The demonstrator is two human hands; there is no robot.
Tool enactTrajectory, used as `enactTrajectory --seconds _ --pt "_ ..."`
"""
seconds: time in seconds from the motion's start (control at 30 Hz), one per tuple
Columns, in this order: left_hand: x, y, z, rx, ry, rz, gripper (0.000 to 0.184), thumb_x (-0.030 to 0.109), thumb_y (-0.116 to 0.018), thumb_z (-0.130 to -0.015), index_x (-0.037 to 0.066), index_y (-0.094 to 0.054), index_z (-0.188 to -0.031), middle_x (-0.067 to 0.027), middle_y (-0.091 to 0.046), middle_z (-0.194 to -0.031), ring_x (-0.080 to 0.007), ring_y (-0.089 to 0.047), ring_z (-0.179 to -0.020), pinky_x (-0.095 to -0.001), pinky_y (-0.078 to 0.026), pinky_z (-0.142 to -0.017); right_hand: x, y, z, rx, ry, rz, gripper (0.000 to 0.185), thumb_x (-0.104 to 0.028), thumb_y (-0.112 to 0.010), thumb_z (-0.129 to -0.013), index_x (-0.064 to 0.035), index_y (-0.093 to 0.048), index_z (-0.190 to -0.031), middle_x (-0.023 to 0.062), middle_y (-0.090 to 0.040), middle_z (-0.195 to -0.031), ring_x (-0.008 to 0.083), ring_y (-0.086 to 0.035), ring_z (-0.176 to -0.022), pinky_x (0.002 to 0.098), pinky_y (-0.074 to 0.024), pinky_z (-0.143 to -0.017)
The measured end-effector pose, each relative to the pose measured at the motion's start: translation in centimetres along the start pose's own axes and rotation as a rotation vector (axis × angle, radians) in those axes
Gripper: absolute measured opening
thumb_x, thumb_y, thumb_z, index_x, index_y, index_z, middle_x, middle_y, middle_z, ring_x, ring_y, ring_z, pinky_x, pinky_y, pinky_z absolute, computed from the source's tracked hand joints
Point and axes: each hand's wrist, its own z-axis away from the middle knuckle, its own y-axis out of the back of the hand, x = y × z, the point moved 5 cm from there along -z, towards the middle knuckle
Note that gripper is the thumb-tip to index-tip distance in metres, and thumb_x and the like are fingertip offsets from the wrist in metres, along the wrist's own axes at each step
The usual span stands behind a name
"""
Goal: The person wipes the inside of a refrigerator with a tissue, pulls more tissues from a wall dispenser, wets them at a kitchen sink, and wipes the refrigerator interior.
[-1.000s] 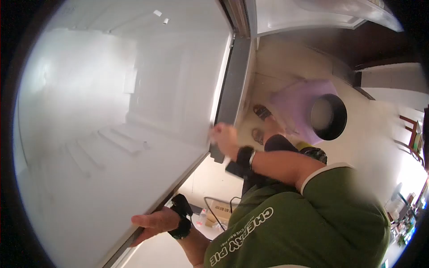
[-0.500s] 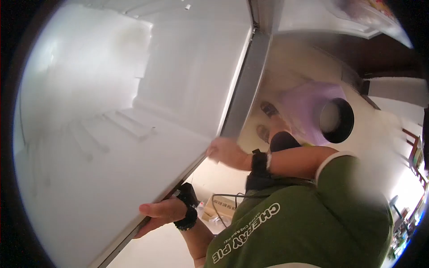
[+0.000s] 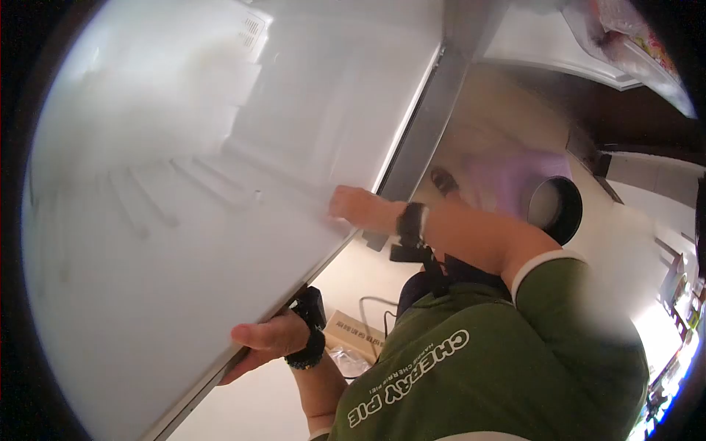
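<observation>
A white, hazy compartment like a fridge interior (image 3: 294,242) fills the left side, with raised ribs along its floor. My left hand (image 3: 268,342) is closed over its front edge (image 3: 193,397), thumb on top and fingers underneath. Inside, over the floor near the side wall, my right hand (image 3: 360,208) has its fingers curled down; whether anything is in them is hidden. Both wrists wear dark bands. A grey upright frame (image 3: 419,140) stands beside my right hand.
On the floor to the right are a black round container (image 3: 568,213) with something pale in it and a purple object (image 3: 504,180). My sandalled foot (image 3: 443,180) is nearby. Below stands a cardboard box (image 3: 357,334) with clear plastic (image 3: 349,361). Plastic-wrapped packages (image 3: 636,40) are at upper right.
My right hand has moved from the front edge inward over the compartment floor, its arm reaching further. My left hand keeps its hold on the edge. The view has shifted slightly.
</observation>
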Motion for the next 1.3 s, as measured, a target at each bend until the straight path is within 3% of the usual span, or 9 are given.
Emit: enactTrajectory --seconds 0.27,0.37,0.47,0.57,0.67,0.93,1.13,1.2,1.3 --pt "1.3 -0.5 -0.3 -0.030 -0.025 -0.022 0.082 0.035 -0.055 -0.078 -0.007 -0.011 -0.132 -0.0254 -0.025 -0.129 -0.0336 -0.033 -0.118 -0.0482 -0.036 -0.092 -1.4 0.8 4.5 0.028 -0.262 -0.159 0.009 -0.005 -0.060 -0.074 -0.0047 -0.065 -0.081 0.0073 -0.061 -0.083 0.0242 -0.058 -0.078 0.0370 -0.0481 -0.071" --pt "0.9 -0.3 -0.3 -0.047 -0.017 -0.005 0.082 0.034 -0.056 -0.078 -0.007 -0.011 -0.132 -0.0255 -0.025 -0.129 -0.0335 -0.034 -0.118 -0.0483 -0.036 -0.092 0.5 -0.5 7.8 -0.229 -0.468 -0.640 0.010 -0.007 -0.061 -0.076 -0.0014 -0.063 -0.085 0.0057 -0.061 -0.078 0.0184 -0.059 -0.077 0.0341 -0.0479 -0.066" --pt "1.2 -0.3 -0.3 -0.054 -0.017 0.004 0.082 0.033 -0.057 -0.077 -0.006 -0.011 -0.133 -0.0254 -0.025 -0.129 -0.0335 -0.034 -0.118 -0.0478 -0.036 -0.092 0.4 -0.1 10.2 0.189 -0.932 -1.301 0.020 -0.006 -0.061 -0.075 0.0026 -0.059 -0.093 0.0058 -0.060 -0.078 0.0133 -0.058 -0.078 0.0282 -0.0476 -0.062" --pt "1.1 -0.5 -0.2 -0.038 -0.020 0.021 0.082 0.032 -0.058 -0.077 -0.005 -0.011 -0.133 -0.0252 -0.025 -0.129 -0.0335 -0.034 -0.118 -0.0473 -0.036 -0.093 -1.2 0.0 9.0 0.142 -1.010 -1.097 0.031 -0.006 -0.061 -0.079 0.0043 -0.055 -0.107 0.0078 -0.059 -0.087 0.0155 -0.057 -0.076 0.0280 -0.0460 -0.065" --pt "0.7 -0.2 -0.4 -0.025 -0.026 0.028 0.083 0.030 -0.059 -0.076 -0.004 -0.010 -0.134 -0.0249 -0.026 -0.129 -0.0334 -0.035 -0.117 -0.0466 -0.037 -0.093 -0.9 -4.8 8.4 0.222 -1.217 -1.434 0.031 -0.006 -0.062 -0.077 0.0047 -0.054 -0.106 0.0068 -0.058 -0.087 0.0123 -0.054 -0.073 0.0260 -0.0427 -0.060" --pt "0.7 0.4 -0.2 -0.047 0.108 -0.026 0.082 0.024 -0.056 -0.076 -0.002 -0.006 -0.136 -0.0270 -0.024 -0.131 -0.0344 -0.036 -0.116 -0.0447 -0.034 -0.098 -9.5 2.1 3.4 0.107 -0.907 -1.467 0.022 -0.008 -0.065 -0.077 0.0060 -0.058 -0.092 0.0070 -0.059 -0.081 0.0103 -0.054 -0.074 0.0233 -0.0458 -0.067" --pt "0.4 1.2 -0.2 -0.426 0.058 0.195 0.085 0.033 -0.052 -0.083 -0.005 0.002 -0.137 -0.0236 -0.012 -0.140 -0.0324 -0.024 -0.126 -0.0464 -0.022 -0.104 -13.5 8.7 0.0 -0.074 -0.737 -1.565 0.019 -0.005 -0.058 -0.082 0.0015 -0.055 -0.099 0.0059 -0.058 -0.091 0.0106 -0.054 -0.080 0.0224 -0.0427 -0.070" --pt "0.7 2.2 -0.7 -0.509 0.011 0.247 0.087 0.038 -0.051 -0.086 -0.005 0.003 -0.137 -0.0205 -0.011 -0.143 -0.0326 -0.020 -0.129 -0.0451 -0.018 -0.105 -13.7 13.6 -1.4 0.039 -0.573 -1.545 0.015 -0.003 -0.055 -0.083 -0.0004 -0.054 -0.098 0.0089 -0.059 -0.096 0.0136 -0.056 -0.087 0.0245 -0.0440 -0.074" --pt "2.1 5.9 -0.8 -0.483 -0.172 0.066 0.065 0.038 -0.045 -0.089 -0.007 -0.026 -0.132 -0.0214 -0.040 -0.124 -0.0302 -0.042 -0.111 -0.0443 -0.030 -0.098 -12.9 17.2 -2.3 0.163 -0.408 -1.698 0.014 -0.001 -0.051 -0.084 -0.0027 -0.052 -0.098 0.0135 -0.059 -0.103 0.0181 -0.057 -0.095 0.0282 -0.0450 -0.079"
